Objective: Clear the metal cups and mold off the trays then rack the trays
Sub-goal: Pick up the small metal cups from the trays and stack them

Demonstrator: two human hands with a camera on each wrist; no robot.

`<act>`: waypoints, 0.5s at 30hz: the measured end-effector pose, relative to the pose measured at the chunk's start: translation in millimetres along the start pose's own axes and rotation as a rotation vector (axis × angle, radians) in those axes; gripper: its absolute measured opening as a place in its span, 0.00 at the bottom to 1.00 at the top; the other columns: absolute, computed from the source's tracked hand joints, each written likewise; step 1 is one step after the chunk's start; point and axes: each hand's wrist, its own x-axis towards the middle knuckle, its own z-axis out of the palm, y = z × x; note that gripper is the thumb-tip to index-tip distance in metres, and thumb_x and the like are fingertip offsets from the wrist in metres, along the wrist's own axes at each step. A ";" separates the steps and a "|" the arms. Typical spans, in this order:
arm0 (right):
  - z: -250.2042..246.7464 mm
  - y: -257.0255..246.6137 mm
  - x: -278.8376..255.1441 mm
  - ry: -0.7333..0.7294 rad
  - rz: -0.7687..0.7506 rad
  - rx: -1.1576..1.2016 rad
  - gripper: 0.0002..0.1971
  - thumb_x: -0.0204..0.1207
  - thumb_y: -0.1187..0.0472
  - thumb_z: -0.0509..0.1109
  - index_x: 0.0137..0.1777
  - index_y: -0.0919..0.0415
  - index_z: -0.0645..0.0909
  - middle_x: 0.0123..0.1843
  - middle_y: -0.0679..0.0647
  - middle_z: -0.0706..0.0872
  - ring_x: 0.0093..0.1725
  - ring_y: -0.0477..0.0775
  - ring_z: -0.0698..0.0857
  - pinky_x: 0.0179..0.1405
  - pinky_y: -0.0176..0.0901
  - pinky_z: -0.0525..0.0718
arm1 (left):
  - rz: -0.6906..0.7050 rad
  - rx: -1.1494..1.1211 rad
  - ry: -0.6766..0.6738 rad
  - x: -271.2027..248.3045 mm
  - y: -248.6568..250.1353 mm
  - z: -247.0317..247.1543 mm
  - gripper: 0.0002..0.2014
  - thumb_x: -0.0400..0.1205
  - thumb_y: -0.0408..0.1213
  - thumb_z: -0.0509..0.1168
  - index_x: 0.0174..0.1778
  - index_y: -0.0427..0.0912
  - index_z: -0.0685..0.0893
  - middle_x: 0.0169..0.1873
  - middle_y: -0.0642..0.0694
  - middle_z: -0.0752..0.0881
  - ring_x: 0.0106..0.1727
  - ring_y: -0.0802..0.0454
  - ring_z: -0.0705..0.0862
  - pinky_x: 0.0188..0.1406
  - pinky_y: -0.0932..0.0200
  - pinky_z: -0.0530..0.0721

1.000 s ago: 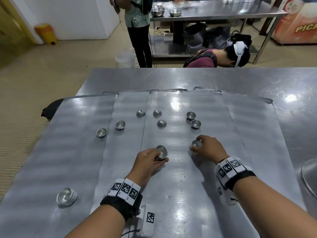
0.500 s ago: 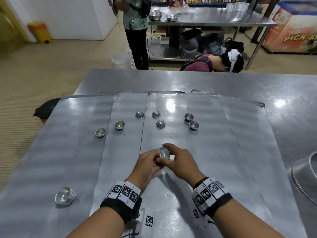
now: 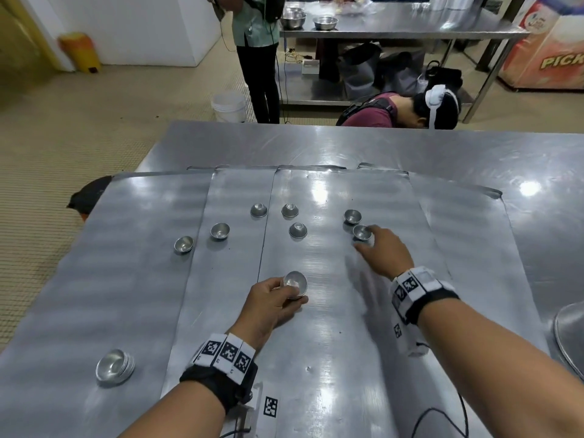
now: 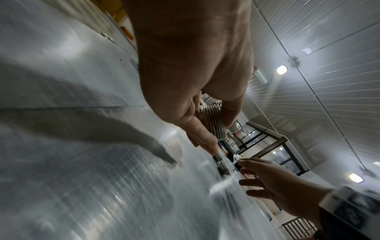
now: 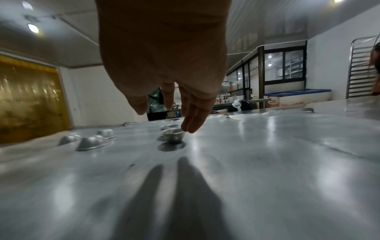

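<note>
Several flat metal trays [image 3: 331, 343] lie overlapped on the steel table. My left hand [image 3: 284, 290] grips a nested stack of small metal cups [image 3: 294, 284] just above the middle tray; the stacked rims [image 4: 214, 123] show between thumb and fingers. My right hand [image 3: 368, 240] reaches forward with straight fingers [image 5: 191, 128], its tips at the rim of an upright cup [image 3: 361, 232] [image 5: 172, 135], and holds nothing. A second cup [image 3: 352, 216] stands just beyond it. Several more cups lie further left, some upside down [image 3: 297, 230], some upright [image 3: 220, 231].
Another stack of cups [image 3: 115, 369] sits on the leftmost tray, near its front. A large metal pan's rim [image 3: 570, 336] shows at the right edge. Behind the table a person bends down [image 3: 395, 112] and another stands [image 3: 257, 58]. A tray rack [image 5: 362, 68] stands far right.
My right hand picked up a cup, brought it to the left hand's stack, then moved away forward and right to the pair of cups. The left hand stayed put, still holding the stack.
</note>
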 end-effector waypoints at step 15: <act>25.6 12.3 68.0 -0.104 0.015 -0.245 0.14 0.81 0.52 0.68 0.60 0.60 0.83 0.56 0.61 0.85 0.50 0.63 0.84 0.46 0.48 0.78 | -0.031 0.014 0.003 0.9 0.2 -1.9 0.08 0.82 0.26 0.69 0.56 0.33 0.88 0.56 0.28 0.90 0.55 0.40 0.93 0.69 0.41 0.85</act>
